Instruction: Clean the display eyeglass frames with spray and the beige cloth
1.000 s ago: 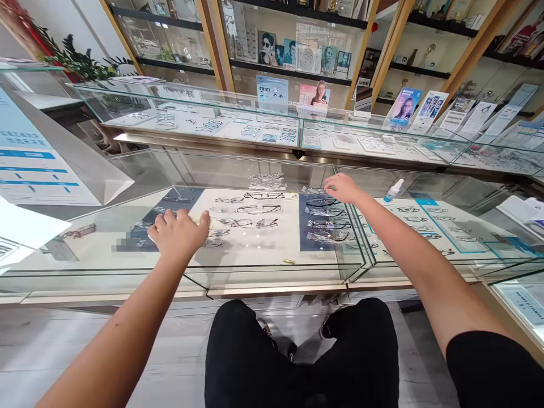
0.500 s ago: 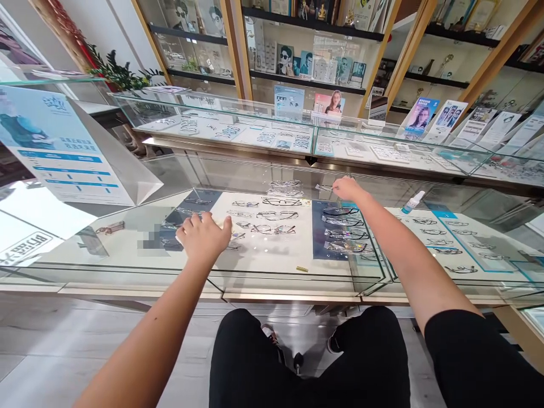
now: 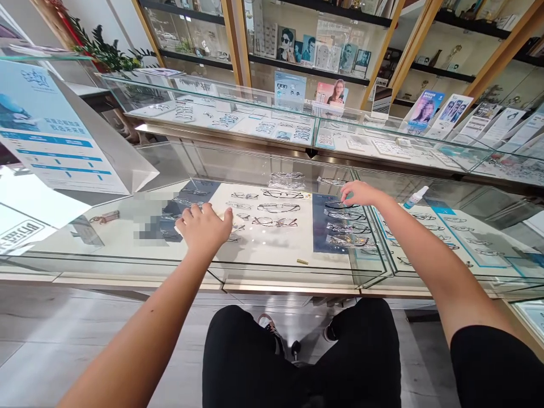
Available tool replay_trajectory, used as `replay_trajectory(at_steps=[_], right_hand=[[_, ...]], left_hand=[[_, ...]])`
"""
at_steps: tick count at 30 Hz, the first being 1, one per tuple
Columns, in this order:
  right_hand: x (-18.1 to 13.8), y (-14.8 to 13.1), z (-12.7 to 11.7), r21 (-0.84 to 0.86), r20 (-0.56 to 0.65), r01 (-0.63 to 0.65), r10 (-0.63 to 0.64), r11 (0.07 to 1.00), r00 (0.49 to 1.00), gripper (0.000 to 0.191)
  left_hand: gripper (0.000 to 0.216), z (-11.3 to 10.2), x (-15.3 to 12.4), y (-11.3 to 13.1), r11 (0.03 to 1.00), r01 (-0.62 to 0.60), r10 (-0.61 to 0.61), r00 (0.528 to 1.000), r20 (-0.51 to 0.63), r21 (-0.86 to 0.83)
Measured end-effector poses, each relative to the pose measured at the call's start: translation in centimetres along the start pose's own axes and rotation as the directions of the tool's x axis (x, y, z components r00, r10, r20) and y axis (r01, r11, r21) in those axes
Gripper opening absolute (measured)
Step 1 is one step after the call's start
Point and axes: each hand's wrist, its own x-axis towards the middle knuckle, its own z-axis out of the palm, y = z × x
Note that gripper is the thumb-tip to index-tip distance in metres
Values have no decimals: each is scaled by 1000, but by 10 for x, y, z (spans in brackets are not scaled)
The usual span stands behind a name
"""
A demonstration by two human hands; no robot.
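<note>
My left hand (image 3: 206,229) is spread over the glass display case (image 3: 272,271), its fingers apart and holding nothing. Close by it are small eyeglasses (image 3: 244,195) and a dark blue mat (image 3: 199,187). My right hand (image 3: 361,194) hovers palm down at the far right of the case, fingers loosely bent and apart from the bagged eyeglasses (image 3: 331,181) just beyond them. Under its fingertips are several wrapped eyeglasses (image 3: 348,228) in a column on another dark blue mat (image 3: 321,241). In the middle lie several more eyeglasses (image 3: 278,208), the farthest ones in clear sleeves (image 3: 287,180).
A white spray bottle (image 3: 416,197) with blue liquid stands on the right case. A small gold bar (image 3: 302,262) lies near the front edge. A large sign (image 3: 55,130) stands at left. Behind runs a second glass counter (image 3: 238,102) with leaflets (image 3: 425,110).
My right hand has let go of the bagged eyeglasses, which now lie at the back of the case, and has moved right and nearer. My left hand stays in place. The view has tilted slightly.
</note>
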Motion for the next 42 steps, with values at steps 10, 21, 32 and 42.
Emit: replay_trajectory(at_steps=[10, 21, 32, 42], right_hand=[[41, -8, 11, 10, -208, -160, 159, 987, 965, 19], [-16, -18, -9, 66, -23, -19, 21, 998, 1000, 23], [-109, -47, 14, -28, -30, 95, -96, 995, 995, 19], [-77, -39, 23, -57, -36, 94, -96, 994, 995, 28]], left_hand=[[85, 0, -1, 1, 1000, 18, -18, 1000, 0, 2], [84, 0, -1, 0, 1000, 4, -4, 1000, -1, 12], [85, 11, 4, -8, 1000, -11, 11, 1000, -25, -17], [86, 7, 3, -5, 1000, -11, 10, 1000, -16, -3]])
